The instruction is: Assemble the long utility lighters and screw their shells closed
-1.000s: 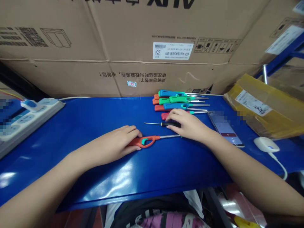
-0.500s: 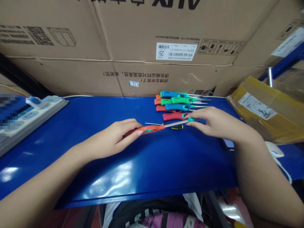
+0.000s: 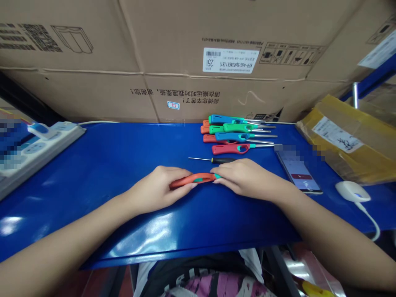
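My left hand (image 3: pixel 162 185) is closed round the rear of an orange long-nosed lighter (image 3: pixel 188 180), held edge-on above the blue table with its teal trigger showing. At the lighter's front end, my right hand (image 3: pixel 244 175) pinches a small teal collar (image 3: pixel 218 176) against the handle. The metal tube is hidden by that hand. Just behind my right hand lies a screwdriver (image 3: pixel 223 160), its black handle partly covered and its thin shaft pointing left. Farther back, several red, blue, green and orange lighters (image 3: pixel 227 148) lie stacked with their tubes pointing right.
A phone (image 3: pixel 298 171) lies right of the lighters, near a white corded device (image 3: pixel 352 191) and a yellow-taped parcel (image 3: pixel 346 140). The white power strip (image 3: pixel 40 152) runs along the left. A large cardboard box (image 3: pixel 108 95) stands behind the blue table (image 3: pixel 130 148).
My right hand let go of the screwdriver, took the teal collar at the lighter's tip and moved left with it to the handle. My left hand lifted and turned the lighter edge-on.
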Available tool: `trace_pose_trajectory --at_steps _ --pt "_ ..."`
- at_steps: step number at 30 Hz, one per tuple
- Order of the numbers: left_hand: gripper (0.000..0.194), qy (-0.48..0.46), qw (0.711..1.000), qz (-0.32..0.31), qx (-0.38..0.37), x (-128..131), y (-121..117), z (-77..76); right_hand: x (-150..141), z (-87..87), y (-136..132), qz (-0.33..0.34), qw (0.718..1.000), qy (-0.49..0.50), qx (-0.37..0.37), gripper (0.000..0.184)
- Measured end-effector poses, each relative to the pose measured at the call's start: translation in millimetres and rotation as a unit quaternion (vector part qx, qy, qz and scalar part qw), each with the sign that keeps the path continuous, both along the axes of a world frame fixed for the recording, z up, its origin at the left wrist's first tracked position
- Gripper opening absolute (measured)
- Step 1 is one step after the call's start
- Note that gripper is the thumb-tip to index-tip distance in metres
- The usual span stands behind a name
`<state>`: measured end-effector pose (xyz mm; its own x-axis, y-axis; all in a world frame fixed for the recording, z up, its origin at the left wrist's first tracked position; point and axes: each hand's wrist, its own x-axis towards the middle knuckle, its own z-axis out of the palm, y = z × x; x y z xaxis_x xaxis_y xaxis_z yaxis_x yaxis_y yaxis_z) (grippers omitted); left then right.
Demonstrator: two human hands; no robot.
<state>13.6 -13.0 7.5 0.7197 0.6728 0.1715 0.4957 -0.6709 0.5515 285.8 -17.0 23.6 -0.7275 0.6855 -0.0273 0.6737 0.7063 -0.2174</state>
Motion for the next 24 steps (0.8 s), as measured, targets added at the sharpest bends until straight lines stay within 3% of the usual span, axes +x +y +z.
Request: trace_pose_trajectory --at_steps 5,8,12,14,18,24 --pt "0.029 -0.027 0.995 0.041 -0.086 1 4 0.0 7 1.2 5 -0.021 0.999 0.030 -0.007 0.027" --pt "0.033 -0.067 0.979 0.065 -0.181 0 5 2.1 9 3.4 5 -0.027 1.000 0.006 0.000 0.026" --pt "0.046 -0.084 0.916 0.066 -0.386 1 5 3.5 3 2.3 1 0.006 0.999 -0.052 0.011 0.030" --pt "0.047 -0.095 0.888 0.056 -0.446 0 5 2.2 -1 1.1 0 0.013 0.998 -0.067 0.006 0.030" --pt "0.045 -0.129 0.871 0.057 -0.470 0 5 -2.0 -3 -3.9 1 0.023 0.998 -0.061 0.018 0.028" --pt "0.046 -0.159 0.825 0.078 -0.537 2 4 -0.2 -2 -15.7 4 0.049 0.993 -0.024 0.106 0.025"
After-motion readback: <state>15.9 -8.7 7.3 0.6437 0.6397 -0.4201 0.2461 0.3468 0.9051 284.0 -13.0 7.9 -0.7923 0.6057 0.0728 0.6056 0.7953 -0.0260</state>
